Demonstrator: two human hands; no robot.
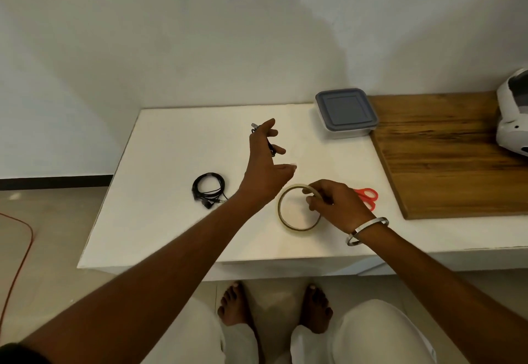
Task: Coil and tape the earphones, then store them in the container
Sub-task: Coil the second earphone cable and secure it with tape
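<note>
Black earphones (208,189), already wound into a small round coil, are seen lying on the white tabletop (160,220), left of both hands and touched by neither. No tape can be made out on the coil, so the coiling is judged done and the taping still ahead. A thin ring of clear adhesive tape (297,208) is pinched at its far edge by the curled fingers of the right hand (335,205), the roll resting on the tabletop. The left hand (264,163) is held above the surface with fingers spread and relaxed; whether a tape end is caught at its fingertips cannot be told. A second dark cable (267,142) is partly hidden behind that hand. Red-handled scissors (367,196) lie just right of the right hand, unused. The square clear container with a grey lid (345,112) stands closed at the far right of the tabletop, beside a wooden board (445,158); opening and storing remain.
</note>
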